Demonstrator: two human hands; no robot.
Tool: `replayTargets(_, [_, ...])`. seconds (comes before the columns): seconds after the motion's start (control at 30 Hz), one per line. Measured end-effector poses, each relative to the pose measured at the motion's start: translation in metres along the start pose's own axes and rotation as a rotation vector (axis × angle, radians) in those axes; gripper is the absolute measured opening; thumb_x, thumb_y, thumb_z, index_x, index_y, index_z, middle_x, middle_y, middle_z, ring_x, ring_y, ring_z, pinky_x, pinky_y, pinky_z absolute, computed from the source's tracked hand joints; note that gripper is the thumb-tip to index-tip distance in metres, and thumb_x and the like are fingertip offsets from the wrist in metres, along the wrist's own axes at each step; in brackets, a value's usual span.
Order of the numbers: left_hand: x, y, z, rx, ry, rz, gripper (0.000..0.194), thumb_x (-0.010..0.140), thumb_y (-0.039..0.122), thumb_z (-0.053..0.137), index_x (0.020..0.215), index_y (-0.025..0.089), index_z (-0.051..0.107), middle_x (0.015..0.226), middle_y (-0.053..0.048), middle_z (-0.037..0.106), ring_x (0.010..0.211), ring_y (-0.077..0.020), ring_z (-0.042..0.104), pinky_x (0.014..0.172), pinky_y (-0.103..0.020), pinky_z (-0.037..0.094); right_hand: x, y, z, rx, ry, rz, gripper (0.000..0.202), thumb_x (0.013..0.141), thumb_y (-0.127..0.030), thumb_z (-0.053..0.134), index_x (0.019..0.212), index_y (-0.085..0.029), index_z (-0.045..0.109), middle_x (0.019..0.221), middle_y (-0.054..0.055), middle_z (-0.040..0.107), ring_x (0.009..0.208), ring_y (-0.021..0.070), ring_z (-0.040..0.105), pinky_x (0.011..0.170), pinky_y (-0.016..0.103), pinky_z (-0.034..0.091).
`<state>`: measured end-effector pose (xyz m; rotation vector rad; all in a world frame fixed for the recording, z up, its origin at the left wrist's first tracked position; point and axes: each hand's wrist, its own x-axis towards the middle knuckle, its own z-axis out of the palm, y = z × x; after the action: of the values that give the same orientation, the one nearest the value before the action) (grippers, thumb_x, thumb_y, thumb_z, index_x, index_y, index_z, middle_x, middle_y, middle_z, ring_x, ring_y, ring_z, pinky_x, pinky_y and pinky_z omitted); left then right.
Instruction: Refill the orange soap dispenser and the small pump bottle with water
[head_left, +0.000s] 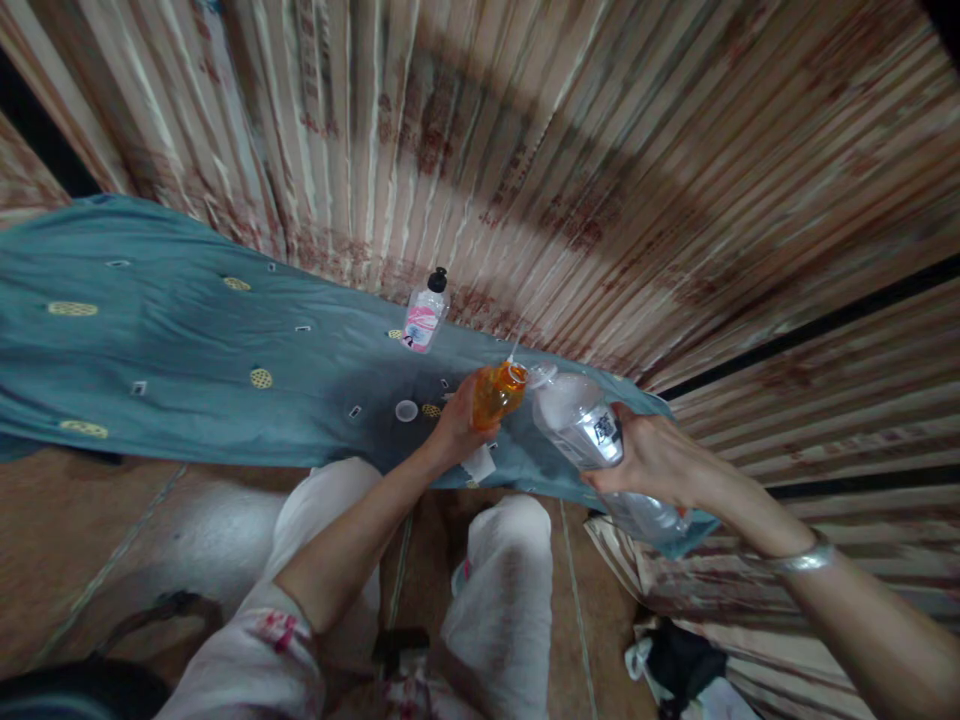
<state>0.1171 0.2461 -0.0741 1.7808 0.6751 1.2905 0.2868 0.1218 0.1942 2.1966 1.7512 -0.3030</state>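
Observation:
My left hand (457,420) is wrapped round a small orange bottle (498,393), whose uncapped mouth faces up and to the right. In my right hand (649,457) is a large clear plastic bottle (574,420) with a label, tilted so that its neck meets the mouth of the orange bottle. Whether liquid passes between them I cannot tell. A white round cap (406,411) lies on the cloth left of my left hand. Behind it stands a clear bottle with a black top and a pink label (421,322).
A teal patterned cloth (187,350) covers the long surface before me. Pleated curtains (450,150) hang right behind it and on the right. A white piece of paper or tissue (478,463) lies near the front edge. Dark and white cloth items (682,660) lie at lower right.

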Motion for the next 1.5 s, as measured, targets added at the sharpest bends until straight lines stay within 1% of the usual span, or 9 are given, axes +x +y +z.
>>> replayTargets(0.17, [0.000, 0.000, 0.001, -0.002, -0.003, -0.030, 0.093, 0.080, 0.018, 0.081, 0.165, 0.023, 0.043, 0.160, -0.016, 0.065, 0.146, -0.0367, 0.068, 0.129, -0.064, 0.055, 0.003, 0.002, 0.002, -0.034, 0.021, -0.006, 0.053, 0.075, -0.051, 0.083, 0.114, -0.018, 0.067, 0.066, -0.001, 0.067, 0.068, 0.0295, 0.075, 0.058, 0.033, 0.047])
replayTargets(0.27, [0.000, 0.000, 0.001, 0.007, -0.003, -0.027, 0.095, 0.080, 0.020, 0.082, 0.166, 0.025, 0.043, 0.161, -0.015, 0.065, 0.146, -0.0357, 0.068, 0.130, -0.061, 0.055, 0.002, 0.001, 0.001, -0.002, -0.006, 0.014, 0.051, 0.076, -0.051, 0.082, 0.113, -0.019, 0.068, 0.063, -0.002, 0.065, 0.062, 0.0284, 0.073, 0.055, 0.033, 0.045])
replayTargets(0.47, [0.000, 0.002, -0.001, 0.035, -0.010, -0.030, 0.092, 0.081, 0.021, 0.082, 0.165, 0.020, 0.043, 0.161, -0.020, 0.065, 0.147, -0.0380, 0.068, 0.129, -0.064, 0.055, -0.001, -0.002, -0.001, 0.015, -0.037, 0.047, 0.052, 0.078, -0.050, 0.082, 0.117, -0.019, 0.067, 0.061, -0.003, 0.065, 0.057, 0.0280, 0.071, 0.053, 0.033, 0.043])
replayTargets(0.73, [0.001, 0.000, 0.004, 0.026, 0.000, -0.043, 0.093, 0.079, 0.017, 0.080, 0.164, 0.022, 0.042, 0.162, -0.019, 0.064, 0.150, -0.0391, 0.067, 0.130, -0.064, 0.054, 0.002, 0.003, 0.002, -0.031, 0.038, -0.013, 0.048, 0.074, -0.048, 0.085, 0.109, -0.020, 0.068, 0.065, 0.000, 0.068, 0.064, 0.0280, 0.072, 0.056, 0.032, 0.043])
replayTargets(0.93, [0.000, -0.002, 0.004, 0.027, 0.006, -0.025, 0.093, 0.079, 0.017, 0.082, 0.164, 0.021, 0.043, 0.161, -0.019, 0.065, 0.147, -0.0372, 0.068, 0.130, -0.061, 0.055, -0.003, -0.006, -0.005, -0.023, -0.033, 0.046, 0.050, 0.079, -0.047, 0.083, 0.115, -0.017, 0.068, 0.059, -0.003, 0.064, 0.054, 0.0272, 0.069, 0.051, 0.033, 0.041])
replayTargets(1.07, [0.000, -0.001, 0.003, 0.012, 0.006, -0.020, 0.092, 0.080, 0.017, 0.081, 0.164, 0.017, 0.043, 0.159, -0.021, 0.066, 0.144, -0.0369, 0.070, 0.128, -0.062, 0.057, -0.005, -0.013, -0.010, -0.032, -0.077, 0.082, 0.054, 0.082, -0.045, 0.082, 0.123, -0.013, 0.067, 0.063, -0.002, 0.066, 0.050, 0.0255, 0.067, 0.049, 0.033, 0.040])
replayTargets(1.13, [0.000, 0.001, 0.002, 0.009, 0.001, -0.022, 0.091, 0.080, 0.018, 0.080, 0.164, 0.018, 0.044, 0.159, -0.020, 0.066, 0.143, -0.0363, 0.070, 0.128, -0.062, 0.057, -0.006, -0.014, -0.011, -0.047, -0.087, 0.094, 0.055, 0.083, -0.045, 0.081, 0.124, -0.012, 0.066, 0.064, -0.002, 0.066, 0.049, 0.0253, 0.067, 0.049, 0.032, 0.040])
replayTargets(1.33, [0.001, 0.006, 0.001, 0.024, -0.006, -0.063, 0.089, 0.080, 0.020, 0.079, 0.162, 0.017, 0.044, 0.160, -0.020, 0.066, 0.146, -0.0371, 0.069, 0.131, -0.062, 0.054, -0.005, -0.010, -0.010, -0.063, -0.087, 0.086, 0.052, 0.082, -0.048, 0.080, 0.121, -0.015, 0.066, 0.059, -0.004, 0.064, 0.049, 0.0257, 0.067, 0.050, 0.032, 0.040])
replayTargets(1.5, [0.002, 0.001, 0.004, 0.007, 0.005, -0.057, 0.090, 0.078, 0.020, 0.080, 0.160, 0.020, 0.044, 0.161, -0.018, 0.065, 0.150, -0.0382, 0.067, 0.133, -0.065, 0.051, -0.004, -0.006, -0.008, -0.040, -0.064, 0.064, 0.049, 0.079, -0.049, 0.080, 0.115, -0.019, 0.067, 0.057, -0.004, 0.064, 0.053, 0.0278, 0.069, 0.052, 0.033, 0.041])
